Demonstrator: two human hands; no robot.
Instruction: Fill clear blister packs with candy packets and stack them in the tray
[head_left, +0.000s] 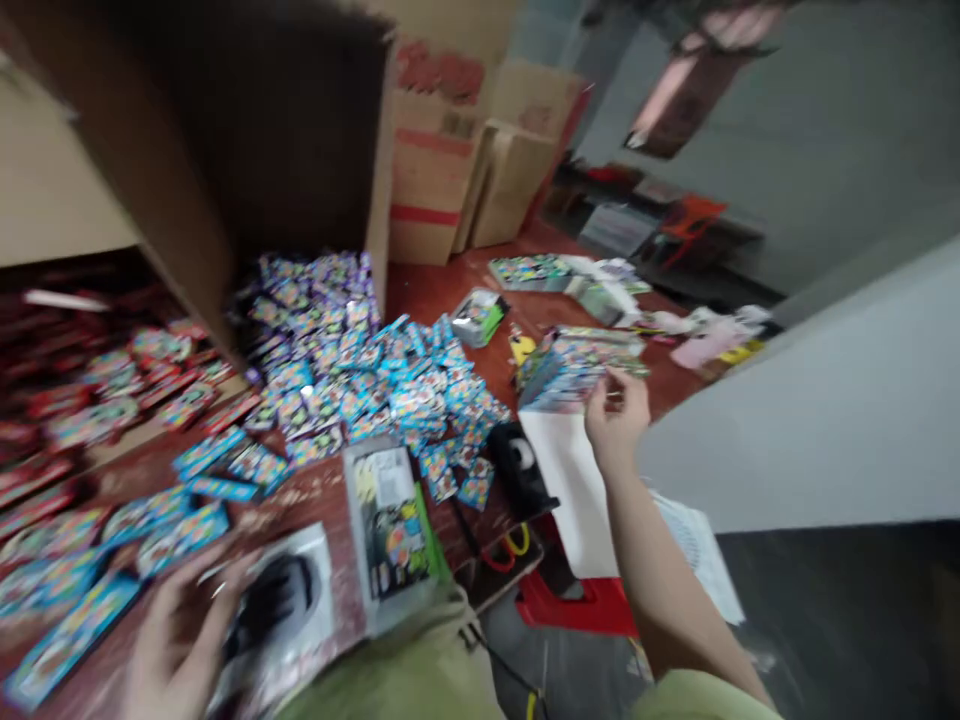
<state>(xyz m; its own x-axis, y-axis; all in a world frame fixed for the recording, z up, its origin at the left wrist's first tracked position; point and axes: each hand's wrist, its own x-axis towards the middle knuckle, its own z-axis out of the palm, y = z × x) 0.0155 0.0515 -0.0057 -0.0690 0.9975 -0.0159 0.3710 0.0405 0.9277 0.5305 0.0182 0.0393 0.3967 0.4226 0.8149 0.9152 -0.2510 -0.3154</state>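
My right hand [616, 412] reaches out over the red-brown table [442, 285] and grips the near edge of a stack of colourful packets [574, 365]. My left hand [176, 635] lies at the lower left, resting on a grey-white blister pack with a dark item [281, 600]. Beside that pack lies a boxed toy pack with a green edge [390, 530]. A large heap of small blue and purple packets [360, 375] covers the middle of the table. The picture is blurred by motion.
A tall open cardboard box [247, 130] stands at the back left, more cartons [465, 160] behind. Red packets [90, 400] spread on the left. A black tape dispenser [521, 465], white sheet [570, 490], red stool [577, 605] and grey partition [825, 410] lie on the right.
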